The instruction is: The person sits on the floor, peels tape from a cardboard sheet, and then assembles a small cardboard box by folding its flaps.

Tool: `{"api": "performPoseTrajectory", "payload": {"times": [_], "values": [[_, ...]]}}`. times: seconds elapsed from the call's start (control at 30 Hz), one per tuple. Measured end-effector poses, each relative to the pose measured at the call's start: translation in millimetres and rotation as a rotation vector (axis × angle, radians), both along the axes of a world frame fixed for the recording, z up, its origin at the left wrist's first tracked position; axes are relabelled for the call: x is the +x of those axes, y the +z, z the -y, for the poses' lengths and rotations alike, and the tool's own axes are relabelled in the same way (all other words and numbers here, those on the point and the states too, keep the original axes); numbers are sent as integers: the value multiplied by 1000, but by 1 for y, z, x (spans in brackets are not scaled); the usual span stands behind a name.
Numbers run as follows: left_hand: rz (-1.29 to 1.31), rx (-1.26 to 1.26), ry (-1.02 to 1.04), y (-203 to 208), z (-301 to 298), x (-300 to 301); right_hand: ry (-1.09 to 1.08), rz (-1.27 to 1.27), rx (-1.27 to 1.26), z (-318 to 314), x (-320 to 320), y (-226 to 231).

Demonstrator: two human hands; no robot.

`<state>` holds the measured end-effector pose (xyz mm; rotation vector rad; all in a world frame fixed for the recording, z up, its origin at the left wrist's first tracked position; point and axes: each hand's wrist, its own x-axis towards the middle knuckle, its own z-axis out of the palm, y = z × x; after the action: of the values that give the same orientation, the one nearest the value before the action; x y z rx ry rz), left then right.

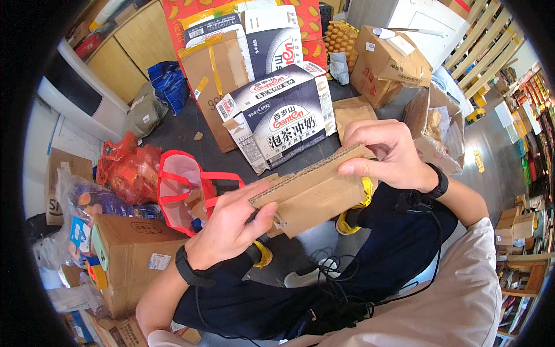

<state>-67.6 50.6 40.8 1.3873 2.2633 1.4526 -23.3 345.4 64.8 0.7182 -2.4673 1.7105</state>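
Observation:
A folded piece of brown corrugated cardboard (312, 202) is held up over my lap between both hands, its wavy cut edge facing up. My left hand (236, 222) grips its left end, the thumb on the near face and the fingers behind. At the other end my right hand (386, 151) pinches it the same way, thumb in front. Just beyond lies a flattened dark blue and white printed carton (306, 101) on the dark floor. It overlaps a flattened brown carton (202, 69) and more blue and white carton pieces (272, 49).
To the left stand a white bag with red handles (169, 202), a red mesh sack (136, 168) and a brown box (130, 243). Further right are a closed cardboard box (387, 63) and an open one (436, 124). Black cables (329, 272) lie tangled near my legs.

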Motion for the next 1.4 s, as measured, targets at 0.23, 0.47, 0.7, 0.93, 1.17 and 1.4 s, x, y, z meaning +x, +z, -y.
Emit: {"api": "performPoseTrajectory", "payload": {"times": [0.23, 0.47, 0.7, 0.93, 1.17, 1.4], "values": [[-100, 53, 95, 10, -16, -1, -11, -352, 193, 21, 5, 4], [-119, 0, 224, 12, -27, 8, -20, -183, 246, 30, -1, 5], [213, 199, 333, -1, -18, -11, 153, 124, 393, 23, -5, 5], [656, 92, 143, -1, -12, -25, 275, 182, 333, 18, -3, 12], [624, 84, 83, -2, -19, -6, 291, 378, 330, 21, 1, 9], [653, 152, 116, 4, -18, -15, -92, 346, 121, 18, -11, -3]]}}
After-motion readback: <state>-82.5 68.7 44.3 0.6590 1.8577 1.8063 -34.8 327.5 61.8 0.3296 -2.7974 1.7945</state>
